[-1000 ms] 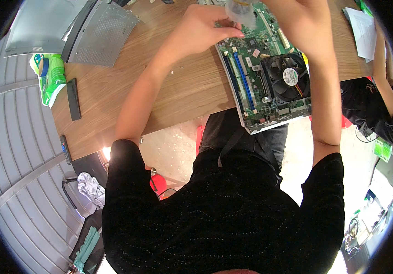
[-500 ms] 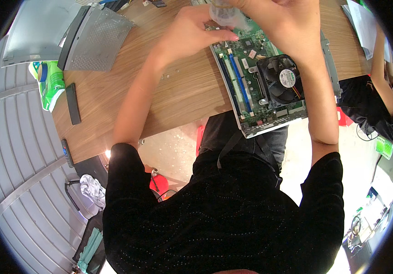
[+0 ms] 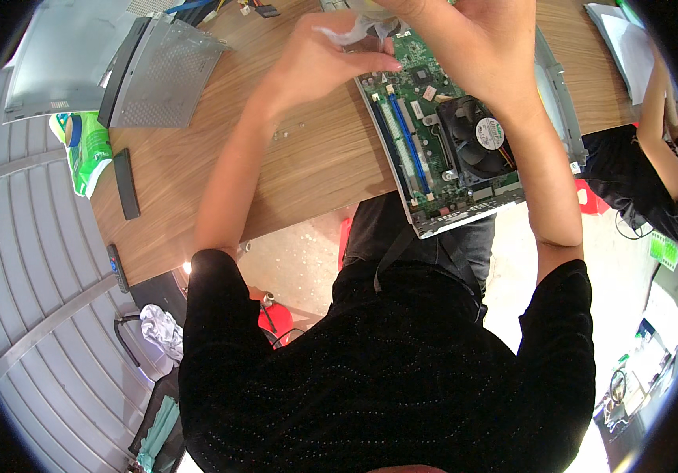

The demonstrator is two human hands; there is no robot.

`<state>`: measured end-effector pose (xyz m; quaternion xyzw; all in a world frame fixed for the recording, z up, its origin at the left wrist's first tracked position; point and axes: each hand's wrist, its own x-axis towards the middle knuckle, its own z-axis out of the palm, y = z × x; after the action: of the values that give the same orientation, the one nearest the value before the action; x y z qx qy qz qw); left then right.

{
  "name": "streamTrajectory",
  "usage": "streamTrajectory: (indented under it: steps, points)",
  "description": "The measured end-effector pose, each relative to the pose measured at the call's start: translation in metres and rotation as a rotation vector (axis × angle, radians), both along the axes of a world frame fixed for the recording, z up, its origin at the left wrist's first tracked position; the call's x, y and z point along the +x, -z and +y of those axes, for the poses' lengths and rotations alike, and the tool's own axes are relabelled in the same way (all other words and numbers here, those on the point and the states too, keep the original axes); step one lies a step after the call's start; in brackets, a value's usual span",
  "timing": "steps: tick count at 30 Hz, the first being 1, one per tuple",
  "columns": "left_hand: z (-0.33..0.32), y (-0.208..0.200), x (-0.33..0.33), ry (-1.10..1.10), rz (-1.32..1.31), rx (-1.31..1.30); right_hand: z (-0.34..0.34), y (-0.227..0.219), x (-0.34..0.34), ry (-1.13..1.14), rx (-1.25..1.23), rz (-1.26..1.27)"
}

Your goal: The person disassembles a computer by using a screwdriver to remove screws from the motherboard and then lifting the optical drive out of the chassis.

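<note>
A computer case tray with a green motherboard (image 3: 402, 59) lies at the table's front edge, partly over my lap. On the board sit a black cooling fan (image 3: 477, 142) and blue and black memory slots (image 3: 408, 142). At the upper edge my left hand (image 3: 324, 59) is closed around a piece of clear, crumpled plastic (image 3: 358, 31), its thumb over the board. My right hand (image 3: 477, 51) hovers above the board, thumb reaching toward the plastic. Its other fingers are mostly cut off by the frame's edge, so its grip is hidden.
Grey metal case panels (image 3: 167, 75) stand at the far left, near a green packet (image 3: 88, 154), a black bar (image 3: 126, 183) and a remote control (image 3: 117, 266). Small clear bits (image 3: 280, 134) lie left of the board. Another person's arm (image 3: 654, 130) and papers (image 3: 621, 47) are at right.
The clear plastic has moved left, further into my left hand. My right hand has shifted slightly left and up. The case tray has slid a little left.
</note>
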<state>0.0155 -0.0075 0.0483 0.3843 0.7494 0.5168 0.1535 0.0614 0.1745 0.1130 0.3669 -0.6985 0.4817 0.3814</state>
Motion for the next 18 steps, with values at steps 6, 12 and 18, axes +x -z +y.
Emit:
streamTrajectory:
  steps: [6, 12, 18]
  points:
    - [-0.001, -0.009, 0.000, 0.105, 0.083, -0.167, 0.004, 0.008, -0.015, -0.064, -0.026, 0.048]
    - [0.003, -0.010, 0.005, 0.023, 0.138, -0.145, -0.002, 0.012, -0.013, -0.062, -0.005, 0.061]
    - [-0.001, -0.019, 0.001, 0.083, -0.020, -0.296, -0.002, 0.013, -0.022, -0.160, -0.123, 0.071]
